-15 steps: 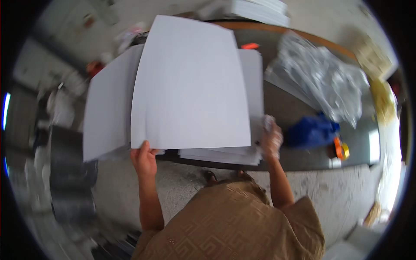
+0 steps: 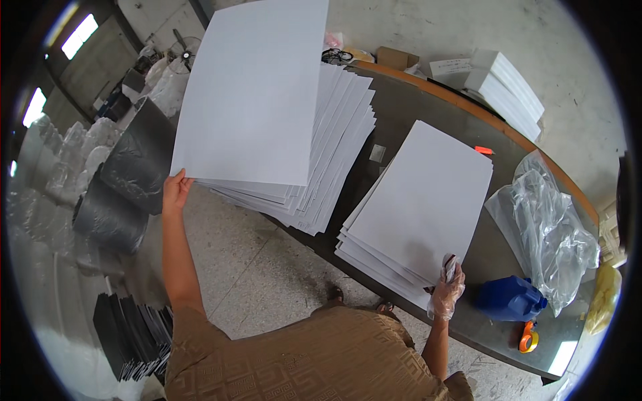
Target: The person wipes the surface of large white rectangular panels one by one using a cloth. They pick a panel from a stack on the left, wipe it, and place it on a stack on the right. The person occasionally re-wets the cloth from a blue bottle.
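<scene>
My left hand is closed on the near left corner of a large white sheet. That sheet lies over or just above a fanned, uneven stack of white sheets on the left part of the table. A clear plastic glove covers my right hand, whose fingers are closed around a crumpled white rag. This hand is at the near right corner of a second stack of white sheets. Whether it touches the top sheet I cannot tell.
On the dark table, a blue jug, tape rolls and clear plastic bags stand right. An orange-red object lies beyond the right stack. Black rolls and dark sheets sit left on the floor.
My left hand has carried the white sheet left, from over the right stack to the left stack. My right hand stays by the right stack's corner. The view has turned left.
</scene>
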